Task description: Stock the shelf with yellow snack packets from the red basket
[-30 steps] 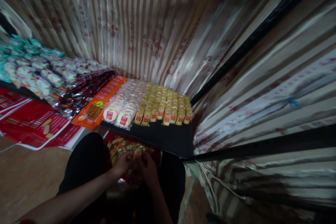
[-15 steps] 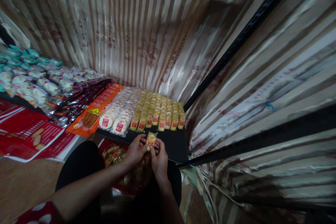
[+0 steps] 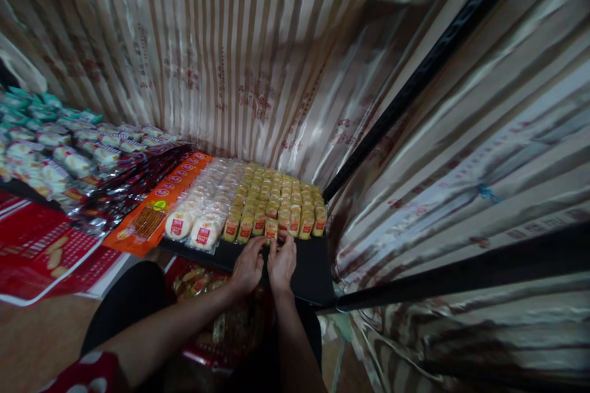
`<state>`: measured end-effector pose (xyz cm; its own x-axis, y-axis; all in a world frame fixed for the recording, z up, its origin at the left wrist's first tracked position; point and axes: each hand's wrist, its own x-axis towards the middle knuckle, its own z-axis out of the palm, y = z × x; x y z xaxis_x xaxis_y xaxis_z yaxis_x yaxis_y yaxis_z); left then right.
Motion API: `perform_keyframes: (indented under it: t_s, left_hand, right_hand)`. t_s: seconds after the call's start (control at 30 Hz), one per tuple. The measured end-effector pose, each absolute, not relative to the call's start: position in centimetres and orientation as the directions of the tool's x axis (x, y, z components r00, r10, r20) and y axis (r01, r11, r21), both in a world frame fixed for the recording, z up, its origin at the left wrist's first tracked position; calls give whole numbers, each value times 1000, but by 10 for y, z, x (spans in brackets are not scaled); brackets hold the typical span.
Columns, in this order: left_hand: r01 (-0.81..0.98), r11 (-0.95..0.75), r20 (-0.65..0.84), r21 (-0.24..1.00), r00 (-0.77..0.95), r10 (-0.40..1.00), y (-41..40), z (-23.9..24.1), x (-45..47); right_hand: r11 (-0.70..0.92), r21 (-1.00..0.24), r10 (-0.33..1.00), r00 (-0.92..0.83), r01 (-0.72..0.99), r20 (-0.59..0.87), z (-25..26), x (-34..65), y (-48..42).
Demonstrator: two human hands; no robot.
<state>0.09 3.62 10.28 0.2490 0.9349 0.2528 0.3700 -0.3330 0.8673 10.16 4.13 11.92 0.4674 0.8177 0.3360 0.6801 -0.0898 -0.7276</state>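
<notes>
A small yellow wrapped snack packet [image 3: 271,231] with a red-and-white label stands at the front of the rows of like packets [image 3: 262,190]. My left hand [image 3: 249,263] pinches its left edge with bent fingers. On the other side my right hand [image 3: 282,261] has its thumb and fingers closed at the packet's right edge. Both hands are over the front of the black shelf [image 3: 310,267]. Left of the yellow rows lie white round crackers in clear wrappers [image 3: 205,230].
An orange bag of stick snacks [image 3: 150,221], dark shiny packets [image 3: 120,193] and white-and-green packets [image 3: 74,156] lie to the left. Below the shelf is an open red bag of packets [image 3: 203,288]. A striped curtain [image 3: 258,55] and a black post [image 3: 415,86] stand behind.
Both hands have moved forward with the yellow packet, from above the shelf's front edge to the front of the rows. The view has shifted slightly.
</notes>
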Motion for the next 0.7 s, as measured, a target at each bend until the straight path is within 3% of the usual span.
perform_keyframes:
  t_s: [0.43, 0.7]
  left_hand:
    - [442, -454, 324, 774, 339, 883, 50, 85, -2]
    - [475, -468, 307, 745, 378, 873, 53, 88, 2]
  right_hand:
    - [31, -726, 815, 403, 687, 417, 99, 98, 49]
    - [27, -593, 819, 323, 805, 475, 94, 100, 43]
